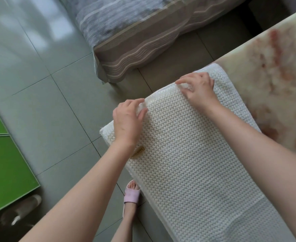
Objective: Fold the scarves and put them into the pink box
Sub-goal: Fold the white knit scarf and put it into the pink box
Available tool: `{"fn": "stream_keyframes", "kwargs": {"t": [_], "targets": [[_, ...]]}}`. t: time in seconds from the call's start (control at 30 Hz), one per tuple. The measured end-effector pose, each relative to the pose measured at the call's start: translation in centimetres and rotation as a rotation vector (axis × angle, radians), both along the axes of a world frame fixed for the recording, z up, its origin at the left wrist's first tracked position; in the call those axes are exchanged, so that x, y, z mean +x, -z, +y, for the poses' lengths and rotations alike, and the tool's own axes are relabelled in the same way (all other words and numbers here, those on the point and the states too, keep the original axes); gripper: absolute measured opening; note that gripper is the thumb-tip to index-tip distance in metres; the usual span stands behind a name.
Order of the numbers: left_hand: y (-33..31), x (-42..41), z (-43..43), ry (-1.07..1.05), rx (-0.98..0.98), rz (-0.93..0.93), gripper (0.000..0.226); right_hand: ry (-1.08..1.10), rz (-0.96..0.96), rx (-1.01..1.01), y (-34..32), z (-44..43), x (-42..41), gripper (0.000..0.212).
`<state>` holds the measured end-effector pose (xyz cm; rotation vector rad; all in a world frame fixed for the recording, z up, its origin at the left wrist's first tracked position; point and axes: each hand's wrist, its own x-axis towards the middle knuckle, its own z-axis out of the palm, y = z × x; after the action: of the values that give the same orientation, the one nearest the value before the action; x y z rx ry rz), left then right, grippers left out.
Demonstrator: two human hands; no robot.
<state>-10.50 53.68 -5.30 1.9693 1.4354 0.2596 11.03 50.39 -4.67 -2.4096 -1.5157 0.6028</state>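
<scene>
A white knitted scarf (192,154) lies spread along a table, doubled over, with a small tan label near its left edge. My left hand (128,119) pinches the scarf's folded far edge at the left. Further right on that same edge, my right hand (198,89) pinches it between curled fingers and thumb. No pink box is in view.
The table (272,81) has a marbled cream and reddish top, bare to the right of the scarf. A bed with a striped grey cover (126,32) stands across the tiled floor. Green panels (6,163) lie at the left. A slippered foot (131,194) stands by the table.
</scene>
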Motion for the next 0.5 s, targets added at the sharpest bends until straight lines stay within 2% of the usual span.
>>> {"fn": "stream_keyframes", "kwargs": {"t": [0.07,0.13,0.2,0.33,0.4,0.5], "targets": [[0.4,0.9,0.6,-0.054,-0.05,-0.023,0.028,0.037,0.008,-0.053,-0.1,0.3,1.3,0.023],[0.4,1.3,1.2,-0.152,-0.113,-0.052,0.015,0.043,-0.032,-0.083,0.0,0.9,1.8,0.015],[0.4,1.5,1.6,-0.229,-0.151,-0.06,0.007,0.056,-0.066,-0.051,0.0,1.5,1.7,0.007],[0.5,1.7,2.2,-0.328,-0.137,-0.097,0.008,0.199,-0.127,0.143,-0.3,2.7,1.5,0.011],[0.7,1.8,2.1,-0.346,-0.133,-0.103,0.009,0.161,-0.187,0.117,0.3,2.6,1.6,0.012],[1.4,2.3,1.7,-0.268,-0.215,-0.061,0.016,0.132,-0.057,0.011,1.1,1.7,1.7,0.019]]}}
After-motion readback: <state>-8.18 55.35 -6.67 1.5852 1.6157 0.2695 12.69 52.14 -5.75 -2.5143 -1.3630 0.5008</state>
